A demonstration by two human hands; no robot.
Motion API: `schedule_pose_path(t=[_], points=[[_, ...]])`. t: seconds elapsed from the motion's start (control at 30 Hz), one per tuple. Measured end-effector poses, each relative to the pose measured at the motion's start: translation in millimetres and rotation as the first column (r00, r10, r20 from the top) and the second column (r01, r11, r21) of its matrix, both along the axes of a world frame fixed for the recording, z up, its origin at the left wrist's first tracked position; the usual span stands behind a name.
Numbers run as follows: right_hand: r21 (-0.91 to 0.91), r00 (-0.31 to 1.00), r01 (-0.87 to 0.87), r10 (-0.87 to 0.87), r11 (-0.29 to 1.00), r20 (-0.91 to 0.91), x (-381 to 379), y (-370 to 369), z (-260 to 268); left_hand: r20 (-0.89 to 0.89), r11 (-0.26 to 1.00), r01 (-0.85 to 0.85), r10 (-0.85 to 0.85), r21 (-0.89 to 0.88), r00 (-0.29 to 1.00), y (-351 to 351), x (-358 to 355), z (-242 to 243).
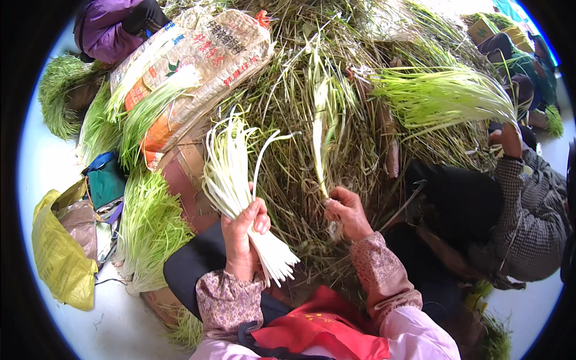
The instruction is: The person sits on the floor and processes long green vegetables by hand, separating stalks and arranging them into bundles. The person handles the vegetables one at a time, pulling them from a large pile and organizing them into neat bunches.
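Note:
My left hand (246, 225) is closed around a bundle of pale, peeled stalks (229, 180), which look like garlic or chive shoots. Their white ends point down to the right and their curled tips point up. One stalk bends away from the bundle to the right. My right hand (344, 211) pinches the lower end of a single leafy stalk (318, 130) with dry outer leaves, which stands upright before the heap. The two hands are apart. Behind them rises a large heap of green and brown stalks and leaves (288, 103).
Left are a printed woven sack (216, 58) bearing green bundles, a larger green pile (150, 225) and a yellow bag (63, 252). A co-worker (526, 216) at right holds up a long green bundle (441, 96). Other people sit at upper left (108, 31) and upper right (531, 67).

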State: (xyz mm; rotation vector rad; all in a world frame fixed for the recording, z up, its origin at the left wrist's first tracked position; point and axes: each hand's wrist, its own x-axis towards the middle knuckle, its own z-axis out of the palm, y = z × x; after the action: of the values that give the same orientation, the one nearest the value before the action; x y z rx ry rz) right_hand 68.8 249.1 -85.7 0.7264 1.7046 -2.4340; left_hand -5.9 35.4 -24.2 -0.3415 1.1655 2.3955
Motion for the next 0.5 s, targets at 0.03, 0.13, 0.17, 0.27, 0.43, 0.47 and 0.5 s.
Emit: schedule_pose_path(t=[0.03,0.13,0.17,0.27,0.43,0.47,0.5], points=[[-0.105,1.000,-0.003,0.005,0.995,0.017,3.9,-7.1,8.6,0.004,1.000,0.004,-0.004,0.000,1.000,-2.3,2.0,0.0],[-0.181,0.971,-0.191,0.158,0.965,-0.182,21.1,-21.1,50.9,-0.010,0.999,0.050,-0.050,-0.014,0.999,-8.8,5.6,-1.7],[-0.089,0.932,-0.313,0.288,0.946,-0.218,23.2,-26.3,58.6,-0.015,0.997,0.072,-0.072,-0.021,0.997,-11.9,6.3,-3.8],[0.325,0.832,-0.370,0.466,0.870,-0.302,35.2,-43.4,49.2,0.057,0.995,0.093,-0.090,-0.035,0.994,-9.5,10.0,-2.3],[0.509,0.875,-0.254,0.420,0.822,-0.241,54.7,-61.8,36.1,0.027,0.988,0.145,-0.144,-0.051,0.989,-10.8,15.6,6.4],[0.544,0.871,-0.267,0.441,0.796,-0.218,58.3,-61.2,24.0,0.030,0.982,0.172,-0.170,-0.077,0.985,-12.1,15.8,2.7],[0.412,0.893,-0.296,0.403,0.862,-0.201,57.5,-61.9,22.7,0.037,0.975,0.198,-0.195,-0.105,0.980,-13.5,16.5,-0.8]])
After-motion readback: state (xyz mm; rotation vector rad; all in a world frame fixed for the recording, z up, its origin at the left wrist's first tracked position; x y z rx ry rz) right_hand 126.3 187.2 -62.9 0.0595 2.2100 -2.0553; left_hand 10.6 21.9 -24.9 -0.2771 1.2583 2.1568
